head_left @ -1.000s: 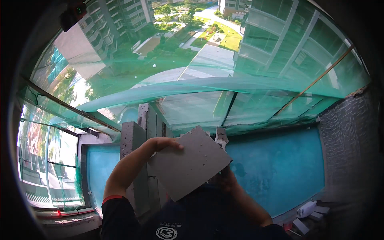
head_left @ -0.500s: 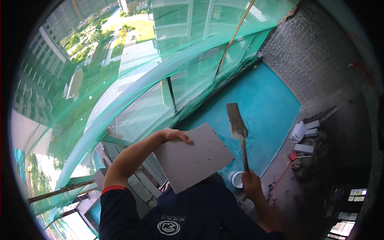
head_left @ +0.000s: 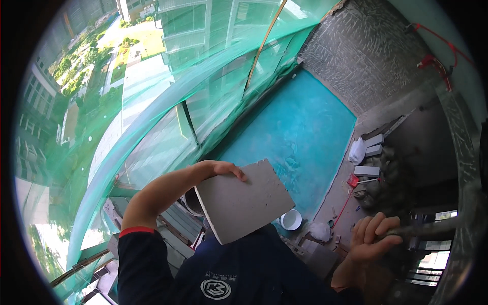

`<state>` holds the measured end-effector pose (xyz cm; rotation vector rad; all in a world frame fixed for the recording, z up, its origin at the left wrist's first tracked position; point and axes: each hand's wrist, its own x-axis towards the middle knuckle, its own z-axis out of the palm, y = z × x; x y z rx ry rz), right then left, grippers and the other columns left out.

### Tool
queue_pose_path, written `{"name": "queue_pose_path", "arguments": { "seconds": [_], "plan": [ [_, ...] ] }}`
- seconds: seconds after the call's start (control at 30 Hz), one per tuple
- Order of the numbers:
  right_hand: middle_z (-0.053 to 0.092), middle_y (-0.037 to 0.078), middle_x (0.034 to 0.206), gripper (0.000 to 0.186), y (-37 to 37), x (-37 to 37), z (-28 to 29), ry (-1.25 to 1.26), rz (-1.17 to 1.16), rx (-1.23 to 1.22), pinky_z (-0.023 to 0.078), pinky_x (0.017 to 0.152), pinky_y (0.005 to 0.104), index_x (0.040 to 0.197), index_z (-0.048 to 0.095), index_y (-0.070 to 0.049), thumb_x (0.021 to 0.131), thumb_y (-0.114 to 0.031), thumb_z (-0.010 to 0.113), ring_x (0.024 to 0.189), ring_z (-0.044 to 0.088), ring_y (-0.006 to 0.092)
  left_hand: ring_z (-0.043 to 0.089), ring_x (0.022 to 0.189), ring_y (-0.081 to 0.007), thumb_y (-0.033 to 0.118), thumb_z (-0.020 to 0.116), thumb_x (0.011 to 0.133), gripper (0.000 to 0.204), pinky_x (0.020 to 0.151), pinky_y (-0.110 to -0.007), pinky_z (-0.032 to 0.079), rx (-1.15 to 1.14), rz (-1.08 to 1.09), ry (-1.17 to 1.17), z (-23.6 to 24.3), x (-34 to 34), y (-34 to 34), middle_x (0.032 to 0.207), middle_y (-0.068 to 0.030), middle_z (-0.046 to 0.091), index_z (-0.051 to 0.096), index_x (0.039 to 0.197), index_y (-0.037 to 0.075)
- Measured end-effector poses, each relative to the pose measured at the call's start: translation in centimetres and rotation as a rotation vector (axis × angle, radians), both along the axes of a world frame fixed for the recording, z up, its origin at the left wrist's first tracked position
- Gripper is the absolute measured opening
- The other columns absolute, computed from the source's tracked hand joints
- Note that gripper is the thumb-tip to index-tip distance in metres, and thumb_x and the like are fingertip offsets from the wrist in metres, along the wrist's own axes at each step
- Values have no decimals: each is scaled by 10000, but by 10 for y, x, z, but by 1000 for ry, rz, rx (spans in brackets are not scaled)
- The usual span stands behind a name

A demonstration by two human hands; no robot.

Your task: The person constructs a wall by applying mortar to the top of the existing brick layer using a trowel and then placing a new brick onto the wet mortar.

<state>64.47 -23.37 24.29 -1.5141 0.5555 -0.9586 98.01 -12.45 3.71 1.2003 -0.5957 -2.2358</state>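
My left hand [head_left: 230,170] is closed over the upper left edge of a flat grey block [head_left: 245,203], its fingers resting on the near face. The block is held tilted in front of my chest. Out to the right, my right hand [head_left: 373,237] is wrapped round the handle of a bricklayer's trowel [head_left: 429,227]. The trowel points to the right, away from the block, and its blade is smeared by motion. Behind the block's left edge, a dark bucket [head_left: 190,203] shows in part.
A white bucket [head_left: 291,220] stands beyond the block, beside a blue-coated floor [head_left: 290,137]. Green netting [head_left: 152,112] hangs along the open building edge at left. White blocks [head_left: 367,172], a white bag [head_left: 357,151] and a red-handled tool [head_left: 353,180] lie at right.
My right hand has swung the trowel from upright beside the block out to the right. The left hand still grips the block. The whole view has shifted toward the right.
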Motion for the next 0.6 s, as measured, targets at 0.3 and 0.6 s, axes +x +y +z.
{"name": "queue_pose_path", "arguments": {
  "seconds": [0.3,0.6],
  "plan": [
    [527,128,634,521,-13,-16,-132,958,221,36,384,557,399,737,501,-4,999,-444,399,580,516,240,545,1128,-310,354,629,818,720,985,-409,432,-2,12,38,-16,-2,-18,1304,-196,519,389,1414,30],
    [346,6,567,459,-21,-3,-31,-287,-36,-64,268,400,292,842,433,-114,949,-560,445,433,323,112,541,1135,-335,311,613,828,750,1006,-430,421,-6,41,-6,-11,-7,-19,1305,-209,512,310,1456,33]
  ]
}}
